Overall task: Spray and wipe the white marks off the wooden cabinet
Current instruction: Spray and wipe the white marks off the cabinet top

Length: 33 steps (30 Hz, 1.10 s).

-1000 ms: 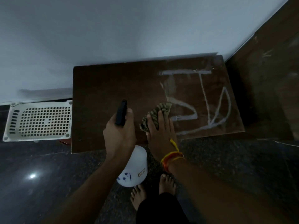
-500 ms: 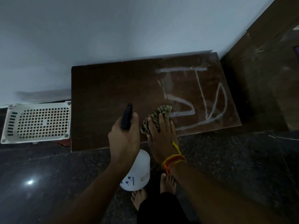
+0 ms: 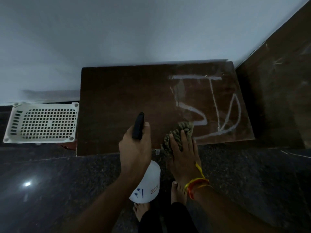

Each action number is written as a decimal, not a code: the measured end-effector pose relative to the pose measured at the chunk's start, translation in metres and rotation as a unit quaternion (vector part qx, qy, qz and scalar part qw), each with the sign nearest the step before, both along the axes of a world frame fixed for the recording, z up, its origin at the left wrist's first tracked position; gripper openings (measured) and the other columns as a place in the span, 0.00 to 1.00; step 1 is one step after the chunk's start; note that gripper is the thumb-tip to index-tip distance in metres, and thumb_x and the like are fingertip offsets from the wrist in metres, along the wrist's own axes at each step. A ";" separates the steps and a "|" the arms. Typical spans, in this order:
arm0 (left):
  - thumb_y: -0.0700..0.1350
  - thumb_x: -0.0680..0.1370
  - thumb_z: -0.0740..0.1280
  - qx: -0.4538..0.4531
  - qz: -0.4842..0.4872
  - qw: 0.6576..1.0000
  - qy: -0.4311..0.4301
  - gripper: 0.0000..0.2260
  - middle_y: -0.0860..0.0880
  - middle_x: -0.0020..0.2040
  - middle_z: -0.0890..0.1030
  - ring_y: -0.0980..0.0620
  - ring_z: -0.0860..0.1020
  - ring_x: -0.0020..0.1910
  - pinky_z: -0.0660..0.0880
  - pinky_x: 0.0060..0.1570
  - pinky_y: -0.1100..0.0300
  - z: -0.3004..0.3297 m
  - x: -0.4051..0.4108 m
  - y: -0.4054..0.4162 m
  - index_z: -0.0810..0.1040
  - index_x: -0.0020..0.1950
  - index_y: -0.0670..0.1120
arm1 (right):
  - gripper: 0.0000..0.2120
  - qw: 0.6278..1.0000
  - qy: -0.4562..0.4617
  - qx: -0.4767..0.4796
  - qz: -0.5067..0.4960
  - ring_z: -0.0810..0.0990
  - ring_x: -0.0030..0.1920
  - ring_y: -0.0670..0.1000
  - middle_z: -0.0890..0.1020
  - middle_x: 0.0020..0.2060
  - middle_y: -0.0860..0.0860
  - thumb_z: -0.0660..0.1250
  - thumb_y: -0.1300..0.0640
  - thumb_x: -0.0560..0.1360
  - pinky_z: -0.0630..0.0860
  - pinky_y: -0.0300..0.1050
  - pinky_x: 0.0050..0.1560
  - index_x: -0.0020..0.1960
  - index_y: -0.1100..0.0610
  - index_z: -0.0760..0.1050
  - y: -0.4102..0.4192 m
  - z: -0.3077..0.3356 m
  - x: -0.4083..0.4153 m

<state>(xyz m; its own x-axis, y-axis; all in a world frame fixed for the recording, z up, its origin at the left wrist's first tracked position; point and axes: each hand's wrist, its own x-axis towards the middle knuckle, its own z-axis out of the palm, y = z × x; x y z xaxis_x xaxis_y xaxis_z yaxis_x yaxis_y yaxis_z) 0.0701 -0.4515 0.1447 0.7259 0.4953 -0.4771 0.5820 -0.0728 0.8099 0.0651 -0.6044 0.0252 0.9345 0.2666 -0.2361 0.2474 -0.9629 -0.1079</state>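
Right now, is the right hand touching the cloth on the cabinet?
Touching. The head view shows the right hand lying flat on the cloth, fingers pressing it onto the cabinet top.

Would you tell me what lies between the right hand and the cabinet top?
A crumpled green cloth, pressed under the right hand onto the cabinet top, in the head view.

White strokes [image 3: 207,106] are drawn on the top of the wooden cabinet [image 3: 117,98], a long bar above with curved and triangular lines below; they do not read as sure letters; the white spray bottle [image 3: 146,185] carries small blue marks and a small boxed label near its base, both too small and blurred to read.
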 end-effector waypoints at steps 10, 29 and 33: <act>0.56 0.80 0.62 0.014 0.003 1.000 -0.008 0.11 0.46 0.33 0.75 0.37 0.80 0.37 0.80 0.37 0.41 0.006 0.026 -0.007 0.74 0.42 0.51 | 0.31 0.999 0.017 0.030 0.015 0.55 0.75 0.63 0.57 0.75 0.61 0.43 0.42 0.74 0.49 0.60 0.73 0.76 0.49 0.54 0.004 0.006 0.055; 0.55 0.81 0.61 0.039 -0.002 0.999 -0.002 0.11 0.39 0.38 0.80 0.36 0.82 0.39 0.80 0.39 0.42 0.011 0.057 -0.028 0.70 0.40 0.55 | 0.29 0.998 0.008 0.064 0.023 0.48 0.76 0.63 0.49 0.76 0.61 0.55 0.48 0.80 0.44 0.58 0.75 0.77 0.51 0.48 0.011 0.006 0.102; 0.55 0.81 0.61 0.036 0.003 0.999 0.003 0.11 0.42 0.36 0.78 0.36 0.82 0.39 0.80 0.40 0.42 0.015 0.065 -0.027 0.71 0.40 0.55 | 0.29 0.997 0.029 0.065 0.016 0.46 0.76 0.63 0.47 0.76 0.60 0.53 0.47 0.81 0.43 0.57 0.75 0.77 0.51 0.47 0.011 0.008 0.096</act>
